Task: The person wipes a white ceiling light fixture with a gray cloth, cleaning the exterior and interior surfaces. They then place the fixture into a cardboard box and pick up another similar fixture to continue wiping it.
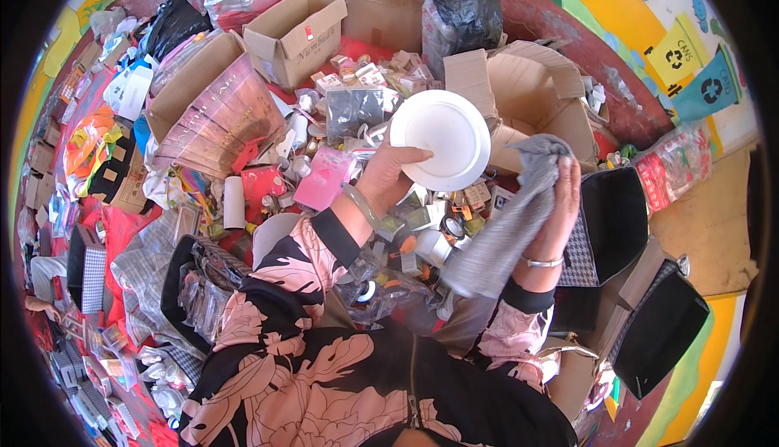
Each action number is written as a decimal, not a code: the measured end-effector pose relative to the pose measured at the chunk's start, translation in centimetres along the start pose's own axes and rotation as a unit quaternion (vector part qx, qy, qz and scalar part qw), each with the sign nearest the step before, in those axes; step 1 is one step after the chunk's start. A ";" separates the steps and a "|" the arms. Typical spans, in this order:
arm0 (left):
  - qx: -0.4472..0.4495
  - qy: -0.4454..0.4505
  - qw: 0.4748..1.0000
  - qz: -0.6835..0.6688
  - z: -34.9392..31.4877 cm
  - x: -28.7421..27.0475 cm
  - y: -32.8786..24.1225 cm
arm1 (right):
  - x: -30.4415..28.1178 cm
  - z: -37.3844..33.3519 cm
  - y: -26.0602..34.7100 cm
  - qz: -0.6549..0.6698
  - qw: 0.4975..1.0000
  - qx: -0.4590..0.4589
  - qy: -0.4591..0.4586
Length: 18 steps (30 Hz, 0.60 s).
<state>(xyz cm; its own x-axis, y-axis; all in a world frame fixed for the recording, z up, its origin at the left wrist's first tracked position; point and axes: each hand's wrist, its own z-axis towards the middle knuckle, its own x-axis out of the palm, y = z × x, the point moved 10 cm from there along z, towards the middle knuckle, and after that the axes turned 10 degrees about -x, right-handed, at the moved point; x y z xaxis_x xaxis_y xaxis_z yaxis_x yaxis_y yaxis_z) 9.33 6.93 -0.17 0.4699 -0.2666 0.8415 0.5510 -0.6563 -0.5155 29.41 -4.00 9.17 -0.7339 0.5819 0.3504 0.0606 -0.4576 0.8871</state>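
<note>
A round white plate (442, 140) is pinched at its near left rim by my left hand (383, 175), the thumb lying on its upper face. To the right, my right hand (561, 213) grips a grey striped cloth (511, 228), which hangs down to the left and is slightly smeared by motion. Cloth and plate are apart. Below the plate spreads a heap of small boxes and loose goods, including a pink flat package (324, 178) and a white cylinder (234, 202).
An open cardboard box (527, 94) stands beyond my right hand; another box (296, 37) is at the far left. Black checked bins (613, 224) lie at my right. A black plastic bag (462, 1) rests at the back, and a dark bin (182, 285) holds plastic-wrapped things at my left.
</note>
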 end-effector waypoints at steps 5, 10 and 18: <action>0.047 -0.017 0.994 0.094 0.3 -0.4 0.1 | -2.4 0.9 -4.4 0.137 0.976 0.171 -0.004; 0.019 -0.022 0.989 0.142 0.2 0.1 1.9 | 1.1 0.6 -3.4 0.018 0.999 0.034 0.033; -0.029 -0.016 0.983 0.181 -1.3 1.7 4.3 | 7.1 -3.2 -3.6 -0.402 0.874 -0.223 0.159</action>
<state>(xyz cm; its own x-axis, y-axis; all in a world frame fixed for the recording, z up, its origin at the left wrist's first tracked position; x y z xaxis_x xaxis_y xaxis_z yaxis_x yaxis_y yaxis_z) 11.53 2.76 -0.76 0.6503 -0.4686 0.5979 0.3034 -0.5613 -0.7700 21.79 -0.39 7.49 -0.5726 0.6520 -0.4970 -0.7790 -0.2437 0.5777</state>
